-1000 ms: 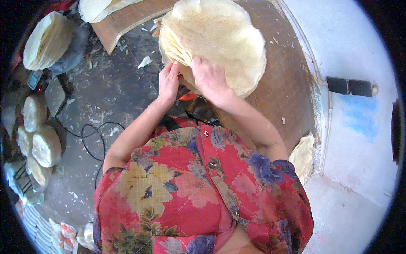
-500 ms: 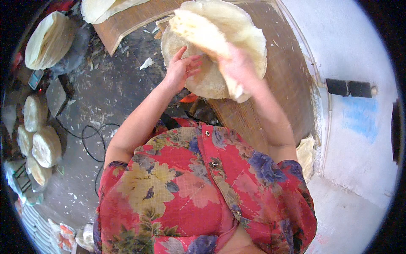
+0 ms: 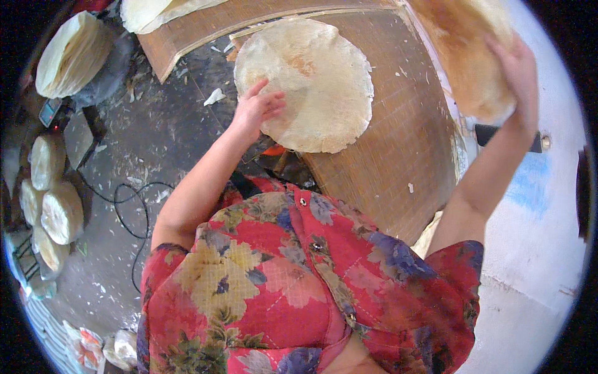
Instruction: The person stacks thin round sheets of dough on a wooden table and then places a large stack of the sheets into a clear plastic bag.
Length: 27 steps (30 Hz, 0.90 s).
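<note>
A round, pale, thin flatbread (image 3: 321,84) lies on the brown wooden board (image 3: 398,118), its edge ragged and a browned patch near its middle. My left hand (image 3: 256,111) is at its left edge, fingers apart and holding nothing; whether the fingertips touch the bread I cannot tell. Up at the far right, my right hand (image 3: 518,75) grips the edge of another large flatbread (image 3: 464,56), browned on the side I see and tilted up beside the wall. That raised bread runs past the top of the picture, and some of my right fingers are behind it.
A stack of pale flatbreads (image 3: 71,56) stands at the far left, and more sheets (image 3: 156,14) lie at the top. Several wrapped round bundles (image 3: 62,213) sit on the dark floor at left, near a looping black cable (image 3: 146,209). The white wall (image 3: 529,249) bounds the right side.
My right hand has swung from over the board out to the far right, carrying a flatbread off the one beneath. My left hand has shifted slightly left and down.
</note>
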Motion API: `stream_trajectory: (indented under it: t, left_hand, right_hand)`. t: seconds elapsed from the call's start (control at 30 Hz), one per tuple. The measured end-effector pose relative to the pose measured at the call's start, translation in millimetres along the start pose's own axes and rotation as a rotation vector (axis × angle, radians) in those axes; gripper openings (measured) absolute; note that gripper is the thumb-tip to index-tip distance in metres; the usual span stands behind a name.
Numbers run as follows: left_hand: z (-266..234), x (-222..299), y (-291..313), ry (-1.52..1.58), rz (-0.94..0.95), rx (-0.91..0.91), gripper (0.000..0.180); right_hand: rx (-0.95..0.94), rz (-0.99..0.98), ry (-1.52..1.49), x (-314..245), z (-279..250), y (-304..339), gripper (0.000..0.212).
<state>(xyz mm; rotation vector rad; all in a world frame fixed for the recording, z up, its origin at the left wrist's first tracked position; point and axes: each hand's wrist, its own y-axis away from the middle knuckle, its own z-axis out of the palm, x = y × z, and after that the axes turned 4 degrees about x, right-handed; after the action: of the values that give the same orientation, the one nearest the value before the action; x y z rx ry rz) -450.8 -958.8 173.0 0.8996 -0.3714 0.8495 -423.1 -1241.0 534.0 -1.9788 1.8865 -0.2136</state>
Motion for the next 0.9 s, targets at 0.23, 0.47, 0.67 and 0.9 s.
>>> stream_trajectory:
  t: [0.23,0.47,0.67,0.9]
  left_hand:
    - [-39,-12,34,-0.191,0.251,0.379,0.053]
    - [-23,5,45,0.168,0.089,-0.045,0.045]
    - [-15,-2,28,0.026,0.123,0.071,0.046]
    - [-19,-9,21,0.003,0.173,0.045,0.034]
  right_hand:
    - [-0.085,-0.237,0.264,-109,230,152,0.011]
    - [-0.183,-0.226,-0.008,-124,286,198,0.037]
    - [-0.196,-0.155,-0.092,-111,268,204,0.061]
    - [-0.188,-0.077,-0.106,-93,268,227,0.057]
